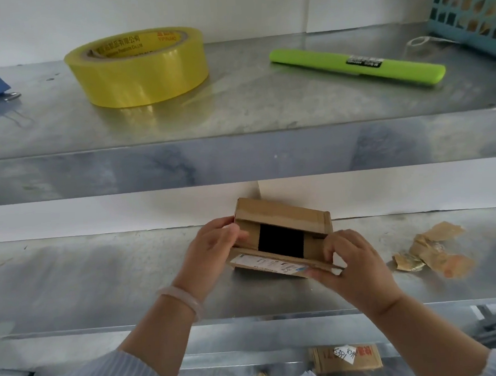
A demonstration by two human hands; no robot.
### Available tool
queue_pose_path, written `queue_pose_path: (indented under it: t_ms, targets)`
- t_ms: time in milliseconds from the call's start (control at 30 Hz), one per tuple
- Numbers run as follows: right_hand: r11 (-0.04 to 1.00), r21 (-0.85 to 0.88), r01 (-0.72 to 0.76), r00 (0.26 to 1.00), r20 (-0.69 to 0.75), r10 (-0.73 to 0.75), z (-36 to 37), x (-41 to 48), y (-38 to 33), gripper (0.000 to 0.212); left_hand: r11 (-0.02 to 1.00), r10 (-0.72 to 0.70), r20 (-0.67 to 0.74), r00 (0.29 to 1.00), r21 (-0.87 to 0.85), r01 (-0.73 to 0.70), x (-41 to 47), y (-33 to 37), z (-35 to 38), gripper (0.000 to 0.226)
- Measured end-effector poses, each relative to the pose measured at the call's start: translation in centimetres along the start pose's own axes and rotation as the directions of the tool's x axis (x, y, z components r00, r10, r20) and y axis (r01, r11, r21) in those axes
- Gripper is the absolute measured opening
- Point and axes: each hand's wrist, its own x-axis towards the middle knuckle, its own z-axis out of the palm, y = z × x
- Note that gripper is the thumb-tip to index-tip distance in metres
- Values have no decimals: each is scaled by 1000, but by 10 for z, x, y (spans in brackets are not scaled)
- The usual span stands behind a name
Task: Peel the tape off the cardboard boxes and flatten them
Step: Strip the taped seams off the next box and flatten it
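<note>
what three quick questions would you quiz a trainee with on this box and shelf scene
1. True or false: the yellow tape roll lies on the upper shelf, a level above the cardboard box.
2. How many hands grip the cardboard box? A) one B) both C) neither
3. Fill in: the peeled tape scraps lie to the ____ of the cardboard box.

Key:
1. True.
2. B: the left hand holds its left end and the right hand pinches its right end.
3. Right.
</note>
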Motion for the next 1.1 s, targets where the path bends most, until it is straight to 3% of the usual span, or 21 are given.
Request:
queue_pose_path:
  t_ms: [100,200,300,500,600,667,767,867,933,1100]
  targets:
    - [981,182,-63,997,49,55,0,-10,-1,50,971,50,111,993,225,-74,4,3,-9,20]
    - [880,342,-329,944,128,303,-4,-4,-4,35,929,69,226,972,339,-145,6,8,-15,40]
    - [919,119,-377,913,213,347,-8,5,-7,27,883,-1,302,953,448,-141,8,13,-15,60]
    - [927,-139,-347,827,421,373,-15,22,-23,84,820,-82,338,938,557,-129,13,27,-11,97]
    - [910,-198,-365,798,437,415,-11,31,-29,93,676,-127,264,956,728,-112,15,36,3,109]
    - [870,-197,-453,776,393,493,-7,38,-32,95,607,-131,161,978,793,-50,19,41,16,113]
    - [765,-218,-606,694,325,643,-2,51,-35,96,619,-91,-13,996,783,67,28,43,27,104]
    - [705,-317,-634,625,327,709,4,56,-37,91,556,-64,-40,997,828,68,33,43,32,95]
    - [699,-301,-649,622,318,715,7,55,-36,79,584,-45,-31,999,810,52,33,42,32,90]
    - [703,-63,-708,660,296,691,-3,46,-34,57,794,-26,29,999,608,3,22,43,18,68]
